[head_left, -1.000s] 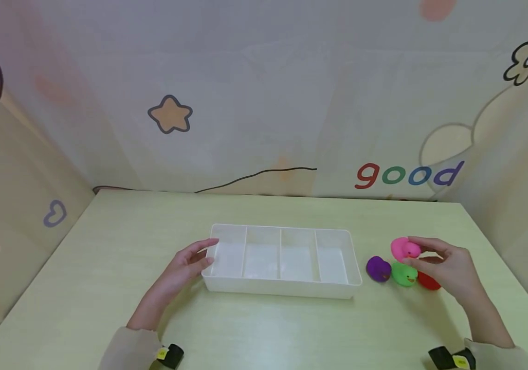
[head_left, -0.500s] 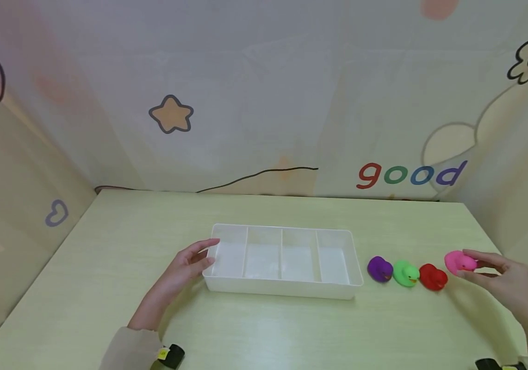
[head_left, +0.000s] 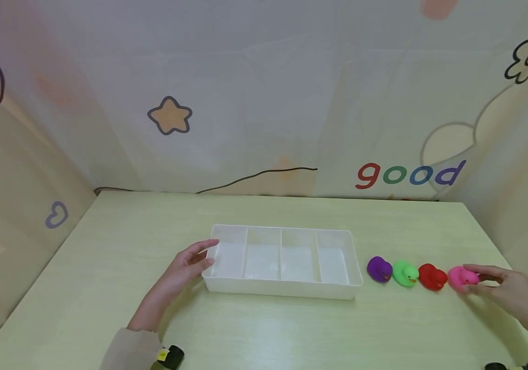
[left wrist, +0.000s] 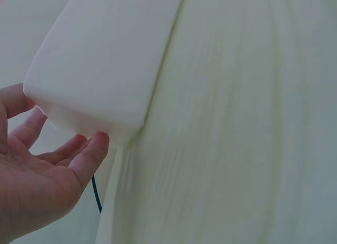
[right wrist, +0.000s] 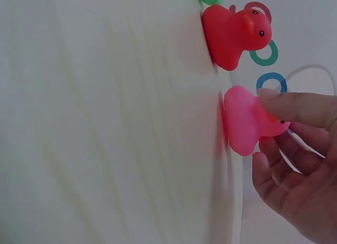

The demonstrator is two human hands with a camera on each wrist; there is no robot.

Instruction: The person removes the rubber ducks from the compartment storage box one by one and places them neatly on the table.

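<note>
My right hand [head_left: 506,288] pinches a pink rubber duck [head_left: 460,278] between thumb and fingers at the right end of a row of ducks. In the right wrist view, the duck [right wrist: 243,120] sits right at the tabletop, its head partly behind the thumb. Left of it stand a red duck [head_left: 432,277], a green duck [head_left: 405,273] and a purple duck [head_left: 379,270]. My left hand [head_left: 189,263] holds the left end of a white divided box [head_left: 277,288], thumb and index finger over the rim. Other fingers [left wrist: 95,152] touch its end wall.
The box has several compartments side by side, with nothing in them. Pale wood-look tabletop [head_left: 264,334] runs under everything. A printed cloth [head_left: 264,103] hangs behind and along both sides of the table.
My right hand has carried the pink duck from above the green duck to the right, then lowered it to the tabletop beside the red duck. My left hand and the box stay in place.
</note>
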